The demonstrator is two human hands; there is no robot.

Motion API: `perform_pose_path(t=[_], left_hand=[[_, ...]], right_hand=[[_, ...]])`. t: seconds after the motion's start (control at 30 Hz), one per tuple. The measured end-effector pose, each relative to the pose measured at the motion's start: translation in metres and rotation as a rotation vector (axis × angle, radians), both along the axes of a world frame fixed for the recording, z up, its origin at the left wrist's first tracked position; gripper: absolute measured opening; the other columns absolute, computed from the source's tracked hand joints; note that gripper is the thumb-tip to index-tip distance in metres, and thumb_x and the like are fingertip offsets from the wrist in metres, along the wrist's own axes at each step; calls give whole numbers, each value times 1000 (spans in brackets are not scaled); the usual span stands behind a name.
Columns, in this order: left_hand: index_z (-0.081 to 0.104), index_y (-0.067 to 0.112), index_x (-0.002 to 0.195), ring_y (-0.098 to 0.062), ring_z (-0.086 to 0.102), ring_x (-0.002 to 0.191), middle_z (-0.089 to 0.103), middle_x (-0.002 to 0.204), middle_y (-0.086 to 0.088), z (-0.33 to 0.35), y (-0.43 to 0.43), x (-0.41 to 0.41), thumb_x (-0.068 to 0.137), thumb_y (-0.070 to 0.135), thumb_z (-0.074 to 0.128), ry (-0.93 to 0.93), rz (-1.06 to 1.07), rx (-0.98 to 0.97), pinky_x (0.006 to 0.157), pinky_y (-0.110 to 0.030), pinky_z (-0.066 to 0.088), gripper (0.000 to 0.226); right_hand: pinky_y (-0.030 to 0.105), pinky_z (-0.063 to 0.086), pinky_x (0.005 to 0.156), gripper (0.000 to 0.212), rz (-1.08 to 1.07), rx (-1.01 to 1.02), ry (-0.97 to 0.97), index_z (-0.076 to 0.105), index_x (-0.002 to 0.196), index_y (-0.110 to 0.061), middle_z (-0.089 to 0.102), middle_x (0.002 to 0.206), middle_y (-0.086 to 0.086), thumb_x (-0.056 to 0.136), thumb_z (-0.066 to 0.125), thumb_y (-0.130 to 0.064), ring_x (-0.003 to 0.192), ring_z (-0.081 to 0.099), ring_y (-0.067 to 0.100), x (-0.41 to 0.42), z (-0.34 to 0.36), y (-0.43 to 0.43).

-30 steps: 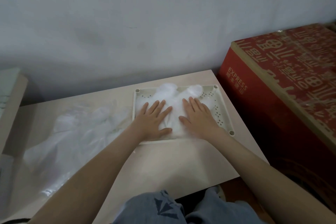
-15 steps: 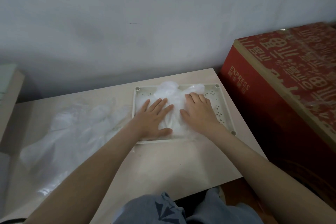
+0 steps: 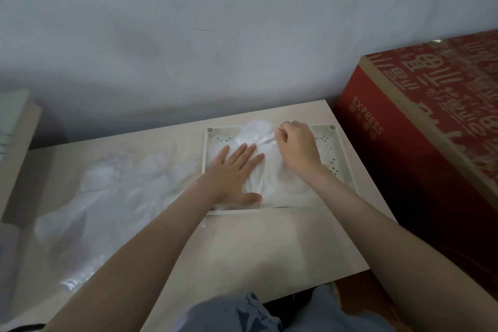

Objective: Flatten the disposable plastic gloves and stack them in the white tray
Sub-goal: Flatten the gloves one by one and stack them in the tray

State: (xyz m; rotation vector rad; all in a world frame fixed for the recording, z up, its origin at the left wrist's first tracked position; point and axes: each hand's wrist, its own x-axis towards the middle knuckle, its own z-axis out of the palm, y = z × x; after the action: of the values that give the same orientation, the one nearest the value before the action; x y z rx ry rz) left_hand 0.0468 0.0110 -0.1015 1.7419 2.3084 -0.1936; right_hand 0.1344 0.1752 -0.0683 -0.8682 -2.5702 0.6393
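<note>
1. Clock is set on the table (image 3: 256, 245), with 12 toward the wall.
2. White tray (image 3: 348, 162) lies at 1–2 o'clock, near the far right corner, long side parallel to the far edge.
3. Stacked gloves (image 3: 270, 183): whitish, translucent layers inside the tray, covering its middle and 9 o'clock side. Perforated floor shows bare at the tray's 3 o'clock side.
4. Left hand (image 3: 237, 170): flat, fingers straight and slightly spread, pointing to 1 o'clock. Palm presses the stack at the tray's 8 o'clock part, holding nothing.
5. Right hand (image 3: 297, 148): fingers curled, thumb and forefinger pinching a fold of clear film from the top glove at the tray's 12 o'clock, near the far rim.
6. Loose gloves (image 3: 121, 191): crumpled pile on the table at 9 o'clock of the tray, trailing toward 7 o'clock. Contact with the tray rim cannot be told.
7. Red box (image 3: 420, 121), marked "EXPRESS", stands at 3 o'clock just beside the table's right edge.
</note>
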Motion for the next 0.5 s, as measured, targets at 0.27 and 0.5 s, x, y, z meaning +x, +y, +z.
perform_pose_path(t=[0.27, 0.5], left_hand=[[14, 23, 151, -16, -9, 147, -7, 161, -1, 11, 11, 6, 71, 71, -11, -70, 143, 115, 118, -46, -8, 97], [8, 15, 153, -19, -3, 148, 0, 161, -5, 3, 14, 9, 71, 75, -24, 16, 168, 201, 117, -47, -6, 106]], right_hand=[[36, 32, 72, 26, -67, -8, -51, 41, 67, -9, 43, 73, 6, 92, 49, -13, 79, 38, 26, 3, 0, 18], [39, 38, 79, 17, -87, -50, 11, 50, 72, -10, 50, 78, 3, 89, 52, -11, 86, 46, 28, 10, -7, 25]])
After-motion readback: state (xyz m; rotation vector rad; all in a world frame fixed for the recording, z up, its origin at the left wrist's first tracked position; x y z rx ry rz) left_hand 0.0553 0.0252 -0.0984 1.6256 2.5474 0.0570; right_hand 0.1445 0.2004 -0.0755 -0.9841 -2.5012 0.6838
